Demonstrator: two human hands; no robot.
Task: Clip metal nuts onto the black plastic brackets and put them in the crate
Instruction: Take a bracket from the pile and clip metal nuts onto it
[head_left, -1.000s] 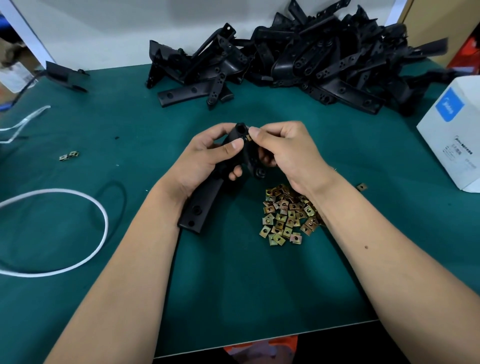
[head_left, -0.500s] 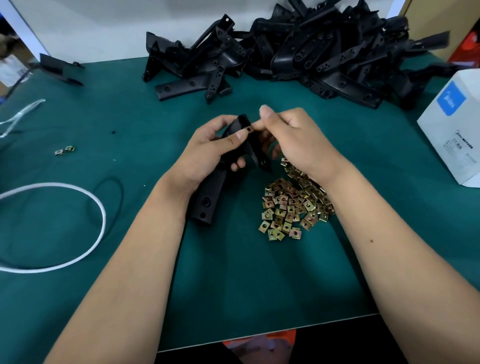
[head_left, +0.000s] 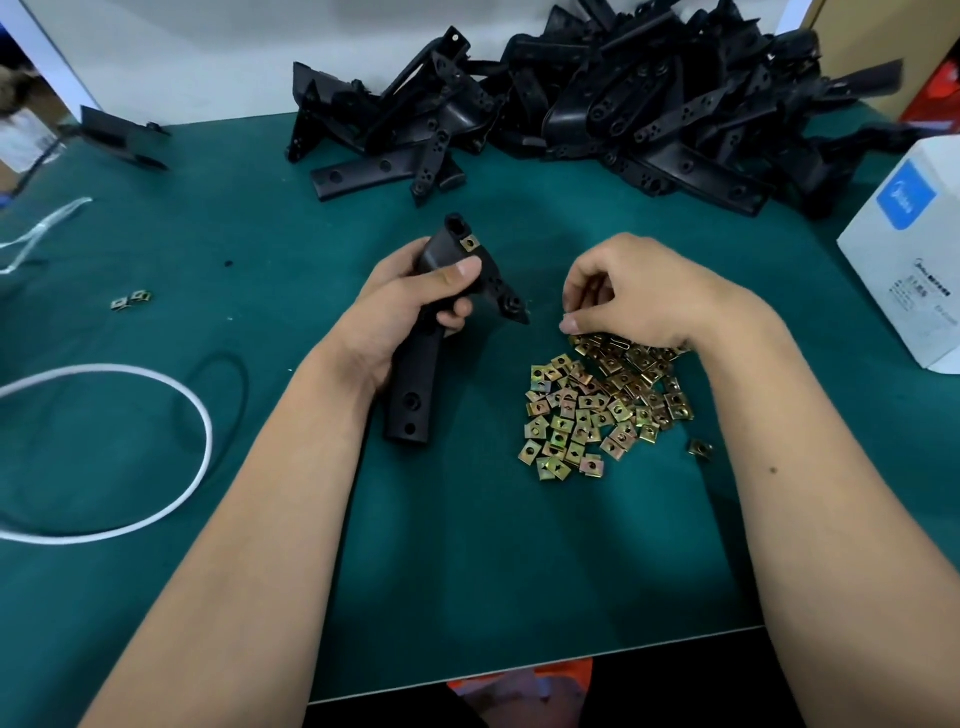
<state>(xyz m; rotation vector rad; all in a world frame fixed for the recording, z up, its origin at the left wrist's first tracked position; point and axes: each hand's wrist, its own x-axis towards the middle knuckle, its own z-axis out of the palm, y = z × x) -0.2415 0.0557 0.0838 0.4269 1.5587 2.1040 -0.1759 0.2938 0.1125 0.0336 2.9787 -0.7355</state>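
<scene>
Blue logo patch and small illegible print on the white box (head_left: 901, 260).

Left hand (head_left: 410, 306) grips black bracket (head_left: 415, 384), one nut (head_left: 470, 242) clipped on; right hand (head_left: 639, 291) fingers curled, fingertips at far edge of nut pile (head_left: 597, 405), right of bracket.

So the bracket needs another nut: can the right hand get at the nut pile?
Probably yes: the right hand hovers at the pile with nothing between them.
</scene>
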